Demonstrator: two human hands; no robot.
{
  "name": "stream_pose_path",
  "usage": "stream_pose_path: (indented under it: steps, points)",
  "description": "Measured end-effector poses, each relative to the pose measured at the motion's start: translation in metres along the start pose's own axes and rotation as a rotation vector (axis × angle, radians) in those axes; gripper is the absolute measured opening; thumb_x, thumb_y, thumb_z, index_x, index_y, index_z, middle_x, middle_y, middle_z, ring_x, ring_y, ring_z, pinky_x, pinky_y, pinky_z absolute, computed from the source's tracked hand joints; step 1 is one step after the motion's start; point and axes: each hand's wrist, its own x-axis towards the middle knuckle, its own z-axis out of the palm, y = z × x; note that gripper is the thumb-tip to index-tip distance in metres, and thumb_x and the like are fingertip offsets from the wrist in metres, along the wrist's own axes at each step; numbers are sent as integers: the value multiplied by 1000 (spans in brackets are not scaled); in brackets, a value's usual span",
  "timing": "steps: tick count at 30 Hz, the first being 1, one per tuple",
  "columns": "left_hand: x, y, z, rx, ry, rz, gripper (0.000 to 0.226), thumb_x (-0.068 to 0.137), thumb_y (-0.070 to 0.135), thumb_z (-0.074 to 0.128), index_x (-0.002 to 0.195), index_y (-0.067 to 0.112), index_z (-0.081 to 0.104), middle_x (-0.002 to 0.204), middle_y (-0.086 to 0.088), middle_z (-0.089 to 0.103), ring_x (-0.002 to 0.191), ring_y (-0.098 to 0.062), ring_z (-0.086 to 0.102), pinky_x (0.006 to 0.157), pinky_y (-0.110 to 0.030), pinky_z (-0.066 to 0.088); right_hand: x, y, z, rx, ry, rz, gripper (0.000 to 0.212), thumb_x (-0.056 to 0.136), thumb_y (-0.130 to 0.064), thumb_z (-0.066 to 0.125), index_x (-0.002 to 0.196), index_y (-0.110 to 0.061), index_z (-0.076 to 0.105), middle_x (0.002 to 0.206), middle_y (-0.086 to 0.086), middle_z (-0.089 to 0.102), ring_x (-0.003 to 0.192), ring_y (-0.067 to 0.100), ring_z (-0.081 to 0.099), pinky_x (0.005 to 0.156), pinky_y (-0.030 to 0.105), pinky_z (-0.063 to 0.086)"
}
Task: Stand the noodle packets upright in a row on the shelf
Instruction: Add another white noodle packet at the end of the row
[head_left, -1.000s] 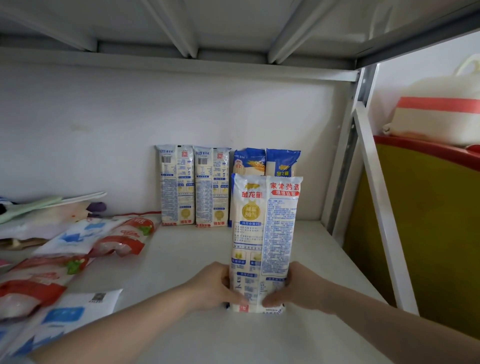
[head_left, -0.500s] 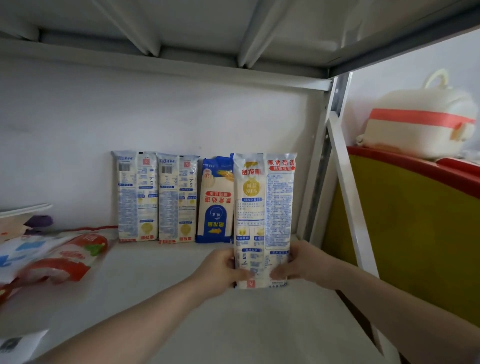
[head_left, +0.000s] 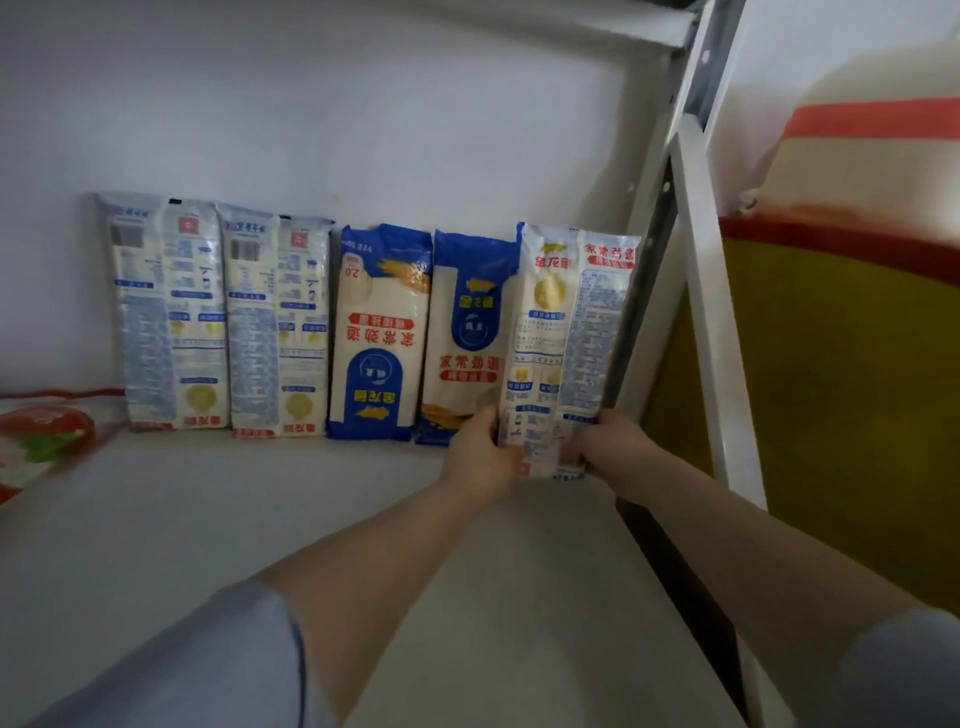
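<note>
Several noodle packets stand upright against the back wall of the white shelf (head_left: 260, 519): two pale blue-printed packets (head_left: 171, 312) (head_left: 280, 322) on the left, then two blue-and-white packets (head_left: 379, 332) (head_left: 467, 332). At the right end of the row I hold a white packet with red and blue print (head_left: 571, 332) upright, slightly tilted, close to the shelf's right post. My left hand (head_left: 480, 457) grips its lower left edge and my right hand (head_left: 610, 441) grips its lower right edge. Its bottom is partly hidden by my fingers.
A red-and-white packet (head_left: 44, 428) lies flat at the shelf's far left edge. The metal upright post (head_left: 649, 260) and a white frame bar (head_left: 711, 332) bound the right side. Beyond them are a yellow panel (head_left: 831, 395) and a white container with a red band (head_left: 872, 150).
Both hands have carried the white packet from the shelf's front back to the wall, at the right end of the row. The view has moved closer and turned right.
</note>
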Motion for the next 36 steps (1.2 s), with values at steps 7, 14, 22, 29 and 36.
stream_pose_path:
  steps: [7, 14, 22, 29, 36]
  points:
    - [22, -19, 37, -15, 100, 58, 41, 90, 4, 56, 128, 18, 52, 125, -2, 60, 111, -13, 54, 87, -24, 45, 41, 12, 8, 118, 282, 41, 35, 92, -2, 48, 126, -2, 55, 129, 17, 57, 117, 33, 55, 93, 35, 46]
    - [40, -27, 43, 85, 241, 86, 40, 90, 6, 56, 128, 18, 54, 124, -4, 62, 114, -20, 57, 93, -27, 45, 67, 8, 19, 177, 326, 46, 30, 92, -4, 49, 122, -4, 57, 127, 15, 59, 114, 30, 56, 93, 33, 46]
    - [49, -32, 43, 270, 422, 15, 26, 90, 24, 59, 115, 20, 66, 107, -1, 70, 96, -19, 64, 79, -36, 55, 88, 5, 27, 189, 333, 37, 29, 91, -5, 53, 120, -3, 58, 123, 15, 61, 111, 30, 59, 81, 29, 45]
    - [46, -29, 41, 371, 453, -114, 19, 91, 29, 57, 93, 16, 71, 92, -5, 70, 83, -22, 63, 57, -25, 39, 93, 2, 32, 229, 372, 46, 29, 92, -3, 51, 120, 1, 56, 124, 17, 60, 112, 31, 58, 77, 26, 43]
    - [46, -26, 43, 366, 452, -168, 19, 91, 30, 55, 99, 23, 71, 99, -2, 70, 88, -21, 62, 61, -26, 41, 87, 22, 40, 198, 402, 23, 38, 90, -9, 53, 128, -7, 52, 130, 12, 57, 119, 29, 55, 91, 33, 45]
